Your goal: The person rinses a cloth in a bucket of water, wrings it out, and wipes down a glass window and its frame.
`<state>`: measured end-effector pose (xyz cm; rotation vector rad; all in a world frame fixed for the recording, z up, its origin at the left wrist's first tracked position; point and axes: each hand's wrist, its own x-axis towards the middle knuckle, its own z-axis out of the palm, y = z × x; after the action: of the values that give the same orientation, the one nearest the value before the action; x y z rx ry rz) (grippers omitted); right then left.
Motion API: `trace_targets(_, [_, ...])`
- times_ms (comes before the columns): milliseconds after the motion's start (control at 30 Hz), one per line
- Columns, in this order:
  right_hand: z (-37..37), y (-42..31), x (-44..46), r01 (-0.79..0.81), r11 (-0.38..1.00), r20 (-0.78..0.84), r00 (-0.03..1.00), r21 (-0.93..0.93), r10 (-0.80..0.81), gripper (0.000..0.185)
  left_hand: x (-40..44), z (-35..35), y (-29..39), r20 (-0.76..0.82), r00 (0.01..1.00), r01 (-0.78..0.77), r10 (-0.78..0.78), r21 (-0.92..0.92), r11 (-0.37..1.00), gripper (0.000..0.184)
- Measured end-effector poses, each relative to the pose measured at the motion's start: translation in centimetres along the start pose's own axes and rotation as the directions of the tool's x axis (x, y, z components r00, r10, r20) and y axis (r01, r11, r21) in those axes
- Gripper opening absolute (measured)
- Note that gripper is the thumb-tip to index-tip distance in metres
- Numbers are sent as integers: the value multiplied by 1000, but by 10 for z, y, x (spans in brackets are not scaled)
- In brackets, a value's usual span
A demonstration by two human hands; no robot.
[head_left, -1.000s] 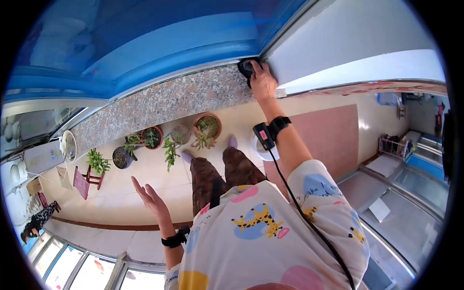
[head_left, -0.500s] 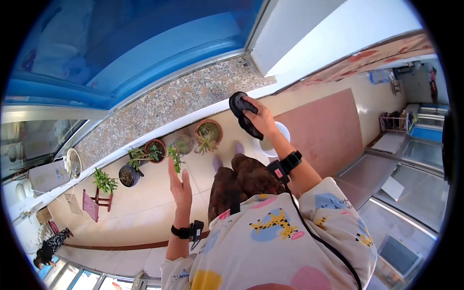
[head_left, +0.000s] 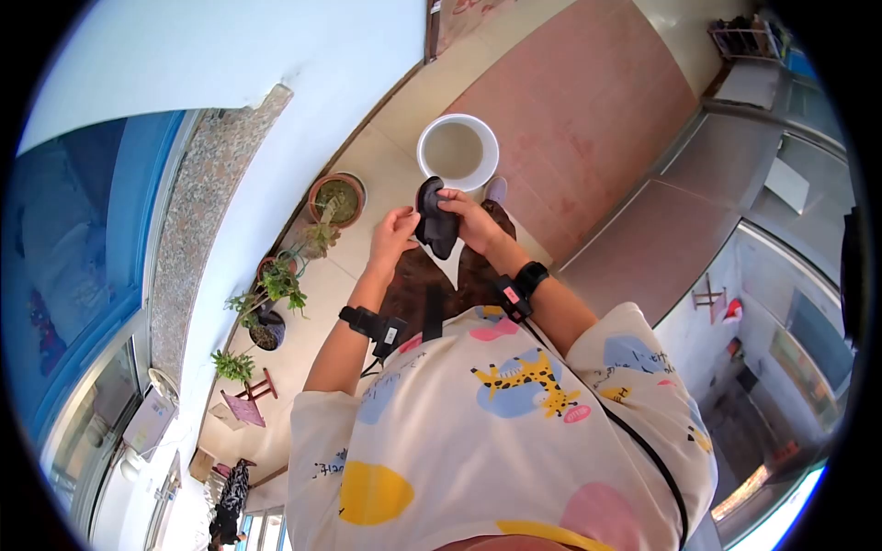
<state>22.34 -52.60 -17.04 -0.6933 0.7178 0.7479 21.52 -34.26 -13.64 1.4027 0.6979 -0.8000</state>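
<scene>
A dark, wet-looking cloth (head_left: 435, 220) hangs folded between my two hands, in front of my body. My right hand (head_left: 466, 217) grips its upper right side, thumb on top. At the cloth's left edge is my left hand (head_left: 396, 231), its fingers curled and thumb close to them; whether it pinches the edge is too small to tell. Just beyond the cloth stands a white bucket (head_left: 490, 156) holding cloudy water (head_left: 453, 151).
Potted plants (head_left: 338, 200) line the wall at the left, below a granite sill (head_left: 207, 193). A small folding stool (head_left: 246, 410) stands farther off. A reddish mat (head_left: 570, 119) lies beyond the bucket. Metal-topped counters (head_left: 661, 225) run along the right.
My right hand has brought the cloth from the sill down to the front of my body. My left hand has moved up to the cloth, its fingers now curled. The view has turned toward the bucket.
</scene>
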Motion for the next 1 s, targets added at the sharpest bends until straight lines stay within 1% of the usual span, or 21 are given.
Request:
trace_targets(33, [-16,-4,11,-13,1000,33,999,22,12,36,19,5,-6,-19,1000,23,-23,27,999,32])
trace_targets(67, [-33,-6,19,-30,999,61,998,40,27,38,43,10,-15,17,999,48,-49,49,998,28])
trace_targets(100, [-54,-13,9,-87,995,15,996,48,86,42,53,27,-25,68,994,84,-88,51,995,25])
trace_targets(167, [-81,-28,27,-77,997,-14,997,-3,77,44,89,39,-22,-5,992,125,-125,68,990,21])
trace_targets(200, [-106,-27,30,-49,998,-24,999,-41,48,46,101,48,-29,-40,994,100,-98,52,994,20])
trace_targets(233, [-115,-33,42,-32,997,-61,998,-71,28,46,116,51,-24,-85,995,53,-48,48,997,19])
trace_targets(300, [-135,-38,59,-55,985,-202,979,-161,21,46,146,63,-29,-117,991,74,-65,76,994,20])
trace_targets(367, [-155,-37,96,-34,989,-210,978,-142,3,45,190,63,-40,-169,984,-12,59,267,964,23])
trace_targets(400, [-167,-29,107,-17,991,-236,972,-136,-15,43,205,66,-49,-194,980,39,33,358,933,30])
trace_targets(433, [-178,-28,130,-9,991,-233,972,-131,-22,43,232,69,-52,-191,981,34,40,366,930,30])
trace_targets(500, [-196,-20,172,71,974,-329,934,-215,-141,40,276,73,-65,-179,976,6,126,597,802,32])
trace_targets(533, [-207,-14,186,67,982,-395,909,-175,-133,36,293,78,-77,-176,978,13,115,597,802,32])
trace_targets(567, [-215,-11,209,71,982,-395,909,-174,-136,36,316,79,-84,-144,982,-5,120,621,784,33])
trace_targets(633, [-232,1,243,34,990,-519,849,-139,-103,36,352,83,-98,-114,988,-7,105,644,765,34])
trace_targets(700, [-249,14,280,35,990,-490,866,-138,-99,42,394,83,-111,-181,969,9,167,704,711,35])
trace_targets(767, [-251,19,303,-7,922,-606,756,-386,-248,50,439,80,-133,-224,963,49,148,688,724,33])
trace_targets(833, [-263,27,315,-35,898,-603,753,-438,-264,53,487,75,-158,-102,986,19,130,851,525,30])
trace_targets(867, [-259,20,309,24,969,-580,798,-244,-166,50,511,71,-180,-53,975,-42,217,911,410,26])
trace_targets(900, [-258,15,307,73,997,-533,842,-37,-81,47,525,74,-190,-52,977,-40,208,909,414,26])
trace_targets(967, [-266,28,301,50,998,-499,864,-49,-68,45,545,84,-201,-94,909,-7,405,970,241,23])
trace_targets(1000, [-270,32,302,38,997,-453,889,-62,-62,44,559,88,-202,-97,952,37,290,978,207,22])
